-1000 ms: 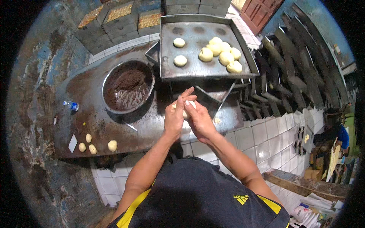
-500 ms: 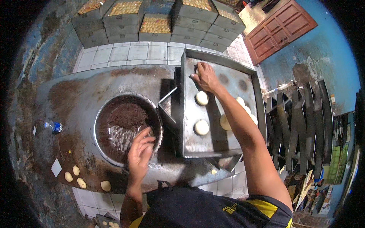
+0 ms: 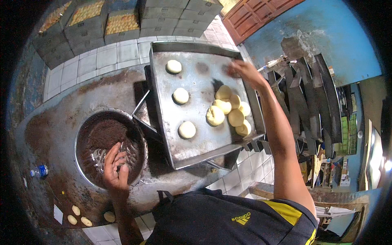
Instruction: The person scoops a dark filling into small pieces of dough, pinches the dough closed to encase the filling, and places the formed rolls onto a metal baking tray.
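My left hand hovers over a round metal basin of dark brown crumbly filling. Its fingers are loosely bent and apart, holding nothing. At the far right of a square metal tray, my right hand is smeared by motion, so its grip does not show. Along the tray's left side, three round dough balls sit in a spaced column. Nearer the right, several pale filled dough pieces lie heaped together, some touching.
A metal table carries the basin, a small plastic bottle and a few dough pieces near its front left edge. Stacked metal boxes stand at the back. Dark metal trays lean upright on the right.
My right hand has left the far-left dough ball, which now rests uncovered on the tray, and swung to the right. My left hand stays by the basin. The whole view has shifted.
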